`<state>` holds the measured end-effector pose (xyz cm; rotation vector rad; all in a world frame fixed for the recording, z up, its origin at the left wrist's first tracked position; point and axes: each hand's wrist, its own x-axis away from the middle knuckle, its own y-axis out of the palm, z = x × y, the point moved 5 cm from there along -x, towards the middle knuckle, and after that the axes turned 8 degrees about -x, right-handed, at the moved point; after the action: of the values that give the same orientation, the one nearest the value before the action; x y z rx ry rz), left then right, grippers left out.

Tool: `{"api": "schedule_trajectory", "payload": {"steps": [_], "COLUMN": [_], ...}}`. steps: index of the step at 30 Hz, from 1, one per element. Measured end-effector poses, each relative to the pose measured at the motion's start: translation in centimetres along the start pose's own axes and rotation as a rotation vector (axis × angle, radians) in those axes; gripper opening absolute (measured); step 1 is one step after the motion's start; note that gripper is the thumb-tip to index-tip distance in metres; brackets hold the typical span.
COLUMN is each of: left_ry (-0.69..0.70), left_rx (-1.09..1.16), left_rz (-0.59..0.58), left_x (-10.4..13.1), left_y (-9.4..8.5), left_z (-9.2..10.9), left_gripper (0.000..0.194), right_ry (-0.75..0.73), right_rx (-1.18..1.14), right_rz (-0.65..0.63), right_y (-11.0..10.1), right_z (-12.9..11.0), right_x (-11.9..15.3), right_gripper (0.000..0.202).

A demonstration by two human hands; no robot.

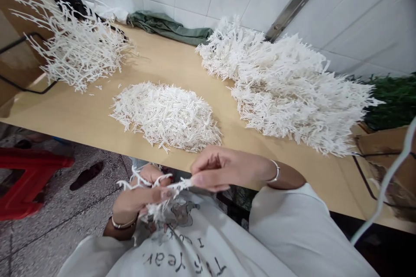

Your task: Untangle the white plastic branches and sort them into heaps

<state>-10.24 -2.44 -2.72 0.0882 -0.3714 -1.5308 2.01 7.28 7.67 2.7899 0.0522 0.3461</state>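
Note:
Just off the table's near edge, in front of my shirt, my left hand (139, 192) is closed around a white branching plastic stem (138, 180). A feathery white tuft hangs below that hand. My right hand (216, 169) pinches a small white sprig (185, 184) at the other end of the stem, its thumb and fingertips pressed together. Beyond the hands lies a low heap of small loose white sprigs (167, 114) on the table.
A tangle of bare white branched stems (81, 43) lies at the far left of the table (172, 62). Bushy white bunches (286, 86) are piled at the right. Dark green cloth (169, 26) runs along the tiled wall. A red stool (29, 177) stands on the floor at left.

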Motion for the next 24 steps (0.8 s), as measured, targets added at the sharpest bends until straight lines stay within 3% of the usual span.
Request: {"api": "schedule_trajectory", "payload": {"steps": [3, 5, 11, 15, 20, 24], "left_ry": [0.129, 0.203, 0.412, 0.461, 0.489, 0.422], "left_rx": [-0.242, -0.323, -0.667, -0.779, -0.777, -0.751], "left_rz": [0.009, 0.094, 0.243, 0.32, 0.361, 0.367], "left_x": [-1.2, -1.7, -1.3, -0.7, -0.4, -0.5], "left_y": [1.1, 1.6, 2.8, 2.7, 2.9, 2.9], "left_z": [1.0, 1.4, 3.8, 5.0, 4.8, 4.3], "left_gripper": [0.039, 0.036, 0.031, 0.014, 0.013, 0.018], "right_ry": [-0.123, -0.15, -0.181, -0.141, -0.178, -0.231], "right_rx": [0.288, 0.432, 0.543, 0.611, 1.025, 0.968], "right_rz": [0.084, 0.113, 0.067, 0.048, 0.304, 0.266], "right_y": [-1.4, -2.0, -2.6, -2.5, -2.7, -2.1], "right_z": [-0.6, -0.6, -0.9, -0.8, -1.1, -1.2], "right_x": [0.1, 0.0, -0.5, -0.6, -0.7, -0.7], "right_gripper": [0.035, 0.032, 0.034, 0.037, 0.028, 0.024]}}
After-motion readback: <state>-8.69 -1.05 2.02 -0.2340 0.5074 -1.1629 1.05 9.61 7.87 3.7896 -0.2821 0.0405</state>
